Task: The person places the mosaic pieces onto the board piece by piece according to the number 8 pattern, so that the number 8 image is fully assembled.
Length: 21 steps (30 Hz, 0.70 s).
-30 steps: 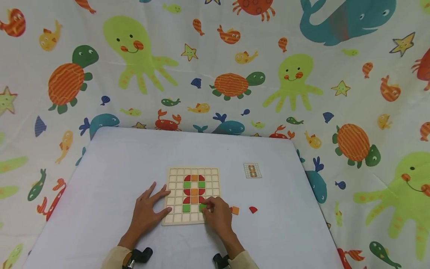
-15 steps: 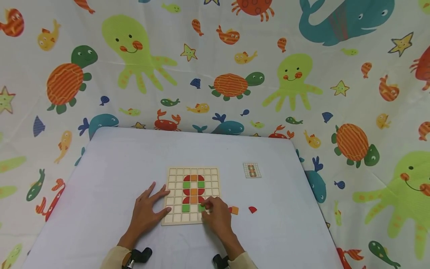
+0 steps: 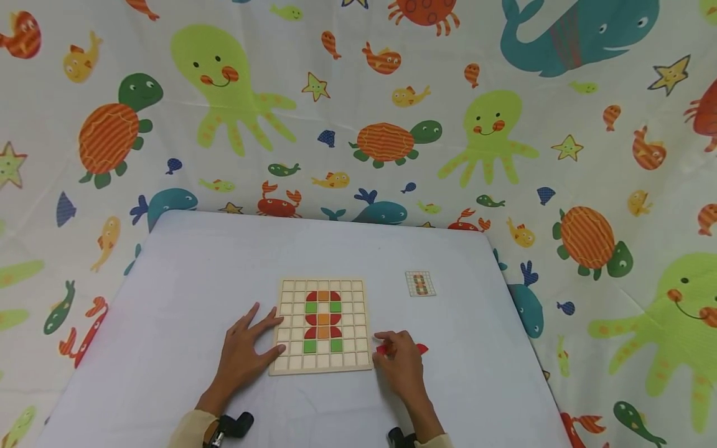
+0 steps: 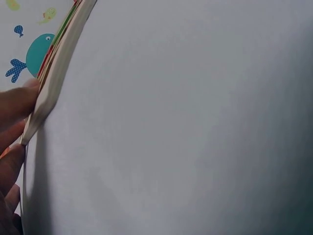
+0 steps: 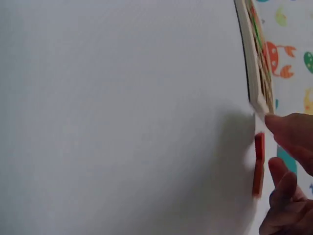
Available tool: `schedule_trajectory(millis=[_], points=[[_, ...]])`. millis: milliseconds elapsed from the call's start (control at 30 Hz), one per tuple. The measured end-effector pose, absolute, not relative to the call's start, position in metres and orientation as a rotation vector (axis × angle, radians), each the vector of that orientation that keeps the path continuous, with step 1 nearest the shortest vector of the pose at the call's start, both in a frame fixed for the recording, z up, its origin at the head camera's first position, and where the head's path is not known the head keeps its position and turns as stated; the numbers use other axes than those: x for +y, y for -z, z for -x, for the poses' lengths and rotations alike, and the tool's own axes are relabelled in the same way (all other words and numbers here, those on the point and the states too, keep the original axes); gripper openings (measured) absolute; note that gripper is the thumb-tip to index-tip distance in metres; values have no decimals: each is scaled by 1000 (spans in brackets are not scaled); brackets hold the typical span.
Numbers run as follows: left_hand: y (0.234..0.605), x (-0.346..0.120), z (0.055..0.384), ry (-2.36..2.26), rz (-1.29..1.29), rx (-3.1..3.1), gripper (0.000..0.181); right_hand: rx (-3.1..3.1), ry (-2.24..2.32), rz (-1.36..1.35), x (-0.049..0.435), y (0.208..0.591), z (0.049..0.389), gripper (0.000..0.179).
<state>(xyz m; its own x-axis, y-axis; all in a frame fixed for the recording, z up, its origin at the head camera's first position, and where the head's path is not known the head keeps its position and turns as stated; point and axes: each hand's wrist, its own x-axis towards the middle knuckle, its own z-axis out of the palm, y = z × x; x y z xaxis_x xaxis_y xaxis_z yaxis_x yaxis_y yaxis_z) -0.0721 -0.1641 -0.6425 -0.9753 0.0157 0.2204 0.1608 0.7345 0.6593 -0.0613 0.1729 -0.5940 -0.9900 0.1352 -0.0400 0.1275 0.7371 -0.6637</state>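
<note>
A wooden grid board (image 3: 356, 309) lies on the white table, with red rounded tiles, orange squares and green squares set in its middle columns. My left hand (image 3: 239, 353) rests at the board's left side, thumb and fingers spread and touching its edge. Just off the board's right edge, my right hand (image 3: 401, 367) hovers over loose tiles with its thumb and fingers apart. Below those fingers, the right wrist view shows a red tile (image 5: 259, 147) and an orange square tile (image 5: 258, 178) on the table. The orange one is hidden in the head view.
Another red tile (image 3: 423, 348) lies right of the right hand, partly covered by it. A small pattern card (image 3: 411, 286) lies beyond the board, to its right. A cloth printed with sea animals (image 3: 336, 242) hangs behind the table.
My right hand has left the green square at the board's lower right, which now sits in its cell, and moved right to the loose tiles. The left hand has stayed in place.
</note>
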Motion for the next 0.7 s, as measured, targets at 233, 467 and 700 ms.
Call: schedule_trajectory(millis=[233, 467, 700], points=[[643, -164, 72, 1065, 149, -2726, 62, -2976, -923, 164, 184, 601, 61, 26], [642, -164, 72, 1065, 156, -2728, 62, -2982, -815, 166, 187, 601, 66, 32], [640, -164, 71, 1066, 153, -2724, 62, -2853, -1016, 157, 182, 599, 69, 26]])
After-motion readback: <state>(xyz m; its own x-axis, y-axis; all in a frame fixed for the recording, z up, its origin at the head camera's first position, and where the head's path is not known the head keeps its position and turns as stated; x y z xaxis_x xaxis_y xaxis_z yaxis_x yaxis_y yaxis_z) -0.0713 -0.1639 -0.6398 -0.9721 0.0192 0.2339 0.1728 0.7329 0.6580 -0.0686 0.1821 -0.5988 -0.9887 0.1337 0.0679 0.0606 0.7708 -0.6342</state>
